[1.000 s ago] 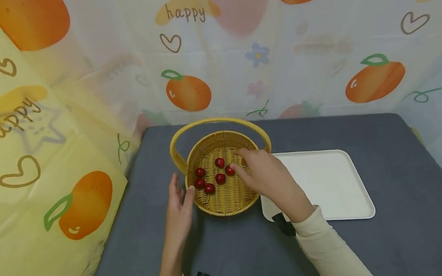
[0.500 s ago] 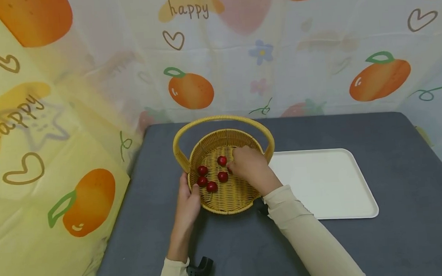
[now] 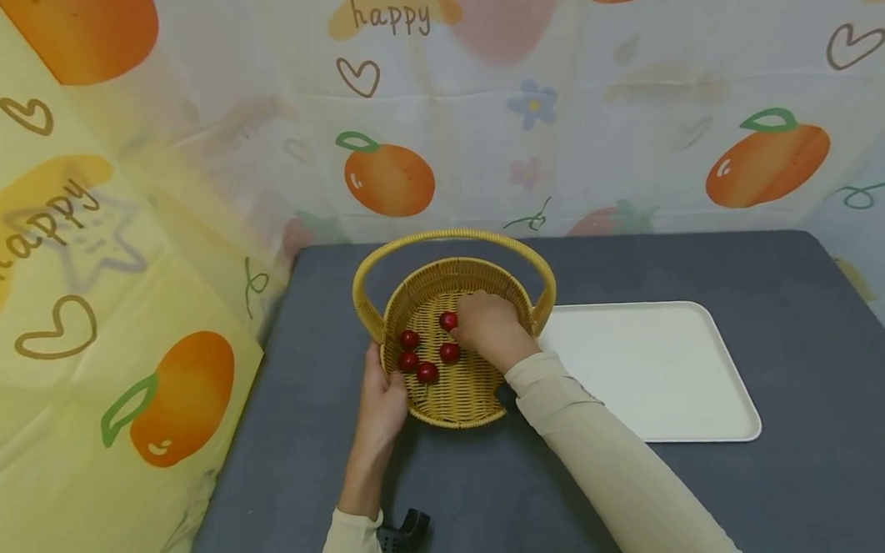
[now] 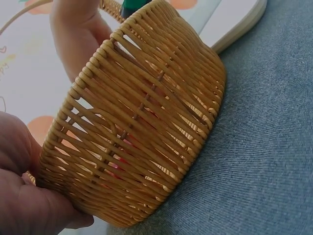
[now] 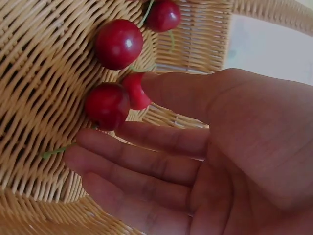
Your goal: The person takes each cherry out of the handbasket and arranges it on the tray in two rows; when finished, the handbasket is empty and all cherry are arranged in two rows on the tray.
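A round wicker basket (image 3: 460, 409) with a tall arched handle holds several red cherries (image 3: 427, 372) on its floor. My left hand (image 3: 381, 401) grips the basket's left side; in the left wrist view, its thumb and fingers lie around the woven rim. My right hand (image 3: 488, 328) reaches down inside the basket's right part. Seen from the right wrist, its thumb and fingertips close around a dark red cherry (image 5: 107, 105), with another cherry (image 5: 137, 90) partly behind the thumb. The head view hides the right fingertips. A green stem (image 5: 54, 151) shows beside the fingers.
A white rectangular tray (image 3: 665, 373) lies right of the basket, partly covered by the right sleeve (image 3: 593, 436). Both stand on a dark grey tabletop (image 3: 799, 492). A fruit-patterned cloth (image 3: 480, 141) hangs behind and along the left.
My left hand moved in from beside the basket and took hold of its side. My right hand lowered into the basket, its fingers drawing in around a cherry. The view shifted slightly.
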`<state>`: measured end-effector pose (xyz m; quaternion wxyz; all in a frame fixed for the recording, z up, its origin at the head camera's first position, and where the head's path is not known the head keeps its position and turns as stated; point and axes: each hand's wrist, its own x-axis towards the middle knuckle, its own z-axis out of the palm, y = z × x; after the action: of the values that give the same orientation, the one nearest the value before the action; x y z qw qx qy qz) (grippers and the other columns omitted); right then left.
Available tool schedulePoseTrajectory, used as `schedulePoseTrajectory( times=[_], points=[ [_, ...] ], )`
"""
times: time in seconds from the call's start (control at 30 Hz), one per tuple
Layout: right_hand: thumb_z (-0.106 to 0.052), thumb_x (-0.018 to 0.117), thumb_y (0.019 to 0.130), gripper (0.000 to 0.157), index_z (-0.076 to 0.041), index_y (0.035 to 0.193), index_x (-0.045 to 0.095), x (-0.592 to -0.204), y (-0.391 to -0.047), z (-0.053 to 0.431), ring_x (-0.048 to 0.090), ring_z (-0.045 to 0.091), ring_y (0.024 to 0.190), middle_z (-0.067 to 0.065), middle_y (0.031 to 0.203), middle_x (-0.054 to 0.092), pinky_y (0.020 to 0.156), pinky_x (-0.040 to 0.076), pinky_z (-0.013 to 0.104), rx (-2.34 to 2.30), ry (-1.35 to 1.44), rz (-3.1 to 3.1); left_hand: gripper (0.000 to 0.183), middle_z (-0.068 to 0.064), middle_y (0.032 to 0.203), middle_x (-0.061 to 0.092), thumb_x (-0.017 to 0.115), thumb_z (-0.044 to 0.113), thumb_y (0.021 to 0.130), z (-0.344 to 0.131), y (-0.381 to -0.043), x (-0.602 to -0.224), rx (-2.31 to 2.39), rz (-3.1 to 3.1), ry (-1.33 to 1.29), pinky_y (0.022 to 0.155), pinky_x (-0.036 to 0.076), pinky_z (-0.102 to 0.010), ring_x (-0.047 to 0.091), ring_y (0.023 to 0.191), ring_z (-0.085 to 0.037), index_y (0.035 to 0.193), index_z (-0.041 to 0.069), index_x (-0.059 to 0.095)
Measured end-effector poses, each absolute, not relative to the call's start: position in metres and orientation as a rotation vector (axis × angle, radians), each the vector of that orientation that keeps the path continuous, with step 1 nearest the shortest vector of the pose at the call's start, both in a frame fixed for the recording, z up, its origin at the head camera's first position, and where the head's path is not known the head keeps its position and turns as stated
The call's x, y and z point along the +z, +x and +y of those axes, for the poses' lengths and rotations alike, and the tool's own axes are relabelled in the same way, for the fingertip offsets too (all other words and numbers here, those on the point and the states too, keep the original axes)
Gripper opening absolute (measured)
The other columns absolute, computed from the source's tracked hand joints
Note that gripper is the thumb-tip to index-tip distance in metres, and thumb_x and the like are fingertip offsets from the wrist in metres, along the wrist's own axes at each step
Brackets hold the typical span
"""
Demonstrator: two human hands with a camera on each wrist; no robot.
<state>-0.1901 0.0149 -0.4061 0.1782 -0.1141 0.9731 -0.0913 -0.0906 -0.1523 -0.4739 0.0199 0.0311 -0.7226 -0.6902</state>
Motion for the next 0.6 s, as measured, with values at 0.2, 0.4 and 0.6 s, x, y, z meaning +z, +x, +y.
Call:
schedulePoseTrajectory(
  times=[0.2,0.4,0.6],
  points=[
    [-0.026,0.076,0.099,0.017,-0.010,0.100,0.073,-0.4092,-0.1935,0.0051,0.072,0.025,0.090,0.009,0.104,0.073,0.074,0.061,0.041,-0.219,-0.347,2.744,0.070,-0.019,0.171,0.026,0.032,-0.011,0.102,-0.1543,-0.0888,-0.4735,-2.132,-2.249,0.103,0.128,0.019,-0.051,0.024,0.158,-0.032,0.168,0.006,0.016],
    [-0.016,0.075,0.098,0.015,-0.009,0.111,0.074,-0.4110,-0.1936,0.0041,0.072,0.026,0.097,0.011,0.112,0.073,0.077,0.061,0.042,-0.193,-0.373,2.757,0.071,-0.017,0.171,0.027,0.031,-0.012,0.102,-0.1533,-0.0905,-0.4741,-2.133,-2.245,0.084,0.127,0.019,-0.051,0.024,0.157,-0.031,0.168,0.007,0.017],
    [-0.005,0.067,0.100,0.008,-0.007,0.105,0.073,-0.4086,-0.1931,0.0065,0.070,0.025,0.094,0.013,0.110,0.073,0.076,0.061,0.042,-0.222,-0.429,2.757,0.071,-0.017,0.171,0.026,0.030,-0.013,0.101,-0.1530,-0.0912,-0.4747,-2.138,-2.236,0.087,0.127,0.020,-0.051,0.024,0.157,-0.031,0.168,0.007,0.016]
  ],
)
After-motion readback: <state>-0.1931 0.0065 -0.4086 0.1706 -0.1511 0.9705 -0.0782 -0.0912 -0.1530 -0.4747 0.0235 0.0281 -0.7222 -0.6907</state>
